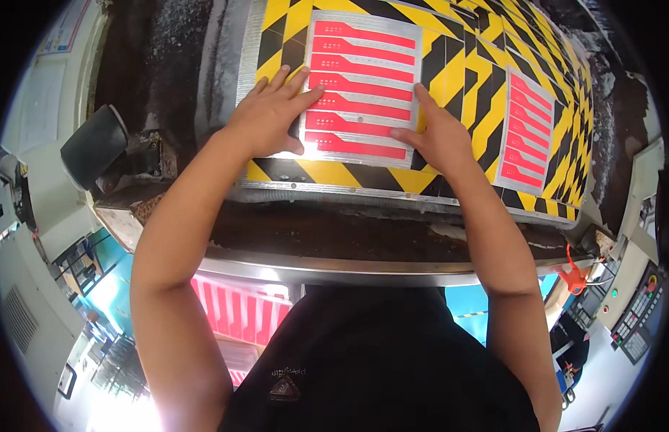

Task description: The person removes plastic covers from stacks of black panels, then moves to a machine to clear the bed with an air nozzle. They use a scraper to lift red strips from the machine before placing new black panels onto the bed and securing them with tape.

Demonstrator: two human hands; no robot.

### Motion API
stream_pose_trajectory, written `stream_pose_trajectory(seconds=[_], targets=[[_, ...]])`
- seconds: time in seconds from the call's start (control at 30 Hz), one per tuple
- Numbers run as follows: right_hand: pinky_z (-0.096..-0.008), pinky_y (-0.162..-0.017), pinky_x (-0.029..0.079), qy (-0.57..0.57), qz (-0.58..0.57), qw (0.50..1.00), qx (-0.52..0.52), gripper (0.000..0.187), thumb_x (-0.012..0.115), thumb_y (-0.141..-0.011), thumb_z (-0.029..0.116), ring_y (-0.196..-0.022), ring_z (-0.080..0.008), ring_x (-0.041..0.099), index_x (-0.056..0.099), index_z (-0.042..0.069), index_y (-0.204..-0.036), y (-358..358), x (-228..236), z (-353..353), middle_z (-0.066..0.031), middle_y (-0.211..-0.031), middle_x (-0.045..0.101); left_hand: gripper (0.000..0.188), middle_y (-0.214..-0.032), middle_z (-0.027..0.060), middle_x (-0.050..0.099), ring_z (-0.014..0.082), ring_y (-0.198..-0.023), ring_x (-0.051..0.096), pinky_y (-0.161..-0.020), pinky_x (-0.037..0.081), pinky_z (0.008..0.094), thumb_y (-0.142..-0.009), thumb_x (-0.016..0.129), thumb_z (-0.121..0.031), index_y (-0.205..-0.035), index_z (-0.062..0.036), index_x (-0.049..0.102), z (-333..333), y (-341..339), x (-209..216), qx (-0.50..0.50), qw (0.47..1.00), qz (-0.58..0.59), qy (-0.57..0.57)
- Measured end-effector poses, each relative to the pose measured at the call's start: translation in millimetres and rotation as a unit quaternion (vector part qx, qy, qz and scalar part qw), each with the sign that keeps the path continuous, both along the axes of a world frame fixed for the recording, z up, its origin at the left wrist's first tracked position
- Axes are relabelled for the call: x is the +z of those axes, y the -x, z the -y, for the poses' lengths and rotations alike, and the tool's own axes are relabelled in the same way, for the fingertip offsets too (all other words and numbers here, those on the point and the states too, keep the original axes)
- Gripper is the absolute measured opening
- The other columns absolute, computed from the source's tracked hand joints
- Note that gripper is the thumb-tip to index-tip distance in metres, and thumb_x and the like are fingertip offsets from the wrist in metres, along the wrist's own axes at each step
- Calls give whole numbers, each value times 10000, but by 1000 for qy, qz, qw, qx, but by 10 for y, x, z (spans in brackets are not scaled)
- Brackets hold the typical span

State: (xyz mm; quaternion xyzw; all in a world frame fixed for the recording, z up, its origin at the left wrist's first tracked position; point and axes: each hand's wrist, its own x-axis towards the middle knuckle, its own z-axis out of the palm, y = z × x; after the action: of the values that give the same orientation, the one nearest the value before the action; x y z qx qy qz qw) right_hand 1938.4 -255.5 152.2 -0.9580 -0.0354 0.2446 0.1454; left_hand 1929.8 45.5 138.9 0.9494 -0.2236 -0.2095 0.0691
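A clear sheet carrying several pink-red strips lies flat on a bed covered in yellow-and-black striped tape. My left hand rests at the sheet's left edge, fingers spread, its fingertips on the ends of the strips. At the right edge my right hand has its thumb on the sheet near the lower strips and its index finger pointing up along the border. Both hands are open. To the right, a second sheet of pink-red strips lies on the striped tape, apart from my hands.
A metal rail runs along the near edge of the dark machine frame. Below it at left are more pink-red strip sheets. A black padded part stands at left; an orange-red fitting and a control panel are at right.
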Motion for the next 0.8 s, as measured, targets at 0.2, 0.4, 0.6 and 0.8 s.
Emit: stream_pose_trajectory(seconds=[0.2, 0.4, 0.6, 0.8], targets=[[-436, -932, 544, 12, -4, 1000, 0, 948, 824, -780, 510, -1121, -338, 684, 406, 122, -1538, 9, -29, 15, -206, -1244, 676, 1139, -1679, 87, 205, 363, -1533, 217, -1235, 267, 498, -596, 951, -281, -1566, -274, 353, 9, 21, 17, 5, 1000, -2, 1], [-437, -906, 560, 6, -15, 1000, -4, 958, 825, -780, 523, -1078, -325, 707, 402, 126, -1542, 0, -47, 32, -197, -1228, 684, 1150, -1685, 80, 189, 362, -1535, 210, -1237, 266, 484, -585, 954, -287, -1566, -273, 354, 30, 8, 37, 4, 1000, -8, -4], [-432, -897, 566, 0, -18, 1000, 3, 981, 832, -767, 530, -1060, -321, 714, 397, 120, -1546, -14, -23, 36, -201, -1195, 690, 1157, -1687, 79, 181, 364, -1535, 209, -1239, 264, 477, -579, 954, -288, -1567, -276, 352, 10, -2, 21, 3, 1000, -11, -1], [-434, -901, 560, 4, -23, 1000, 6, 996, 833, -760, 534, -1059, -327, 713, 393, 107, -1545, -17, -34, 39, -208, -1189, 689, 1162, -1688, 78, 175, 367, -1536, 202, -1239, 260, 484, -584, 953, -286, -1572, -276, 341, 6, -3, 22, 1, 1000, -11, 1]])
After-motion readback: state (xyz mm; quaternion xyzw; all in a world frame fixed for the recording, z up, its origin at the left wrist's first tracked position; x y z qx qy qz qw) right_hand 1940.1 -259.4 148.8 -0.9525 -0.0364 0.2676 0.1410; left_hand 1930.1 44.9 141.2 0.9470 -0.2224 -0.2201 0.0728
